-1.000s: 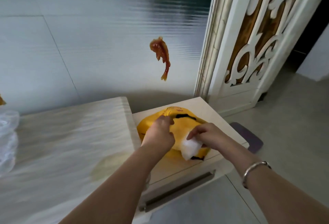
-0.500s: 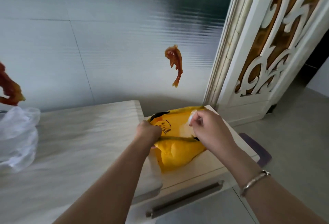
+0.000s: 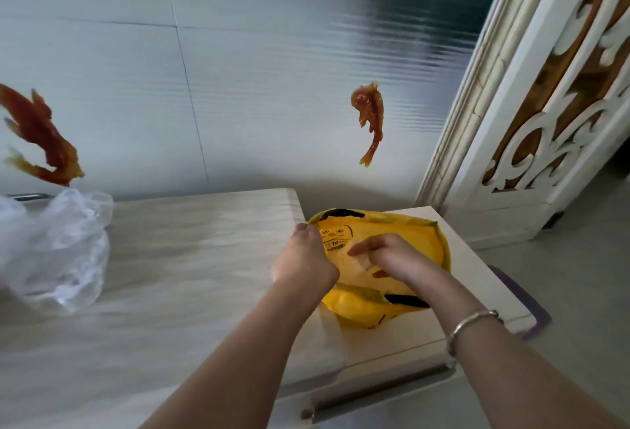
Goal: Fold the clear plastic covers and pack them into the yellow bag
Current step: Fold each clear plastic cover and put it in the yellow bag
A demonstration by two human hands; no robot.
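Both hands working close together, arms reaching forward

The left hand [image 3: 304,260] is gripping with curled fingers, knuckles up. The right hand [image 3: 392,258] is lying just beside it, fingers bent and pointing left, while a bracelet [image 3: 472,323] is circling its wrist.

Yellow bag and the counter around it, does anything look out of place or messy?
Only the clear plastic covers: they lie crumpled and unfolded at the counter's far left, well away from the yellow bag. Nothing looks spilled or damaged.
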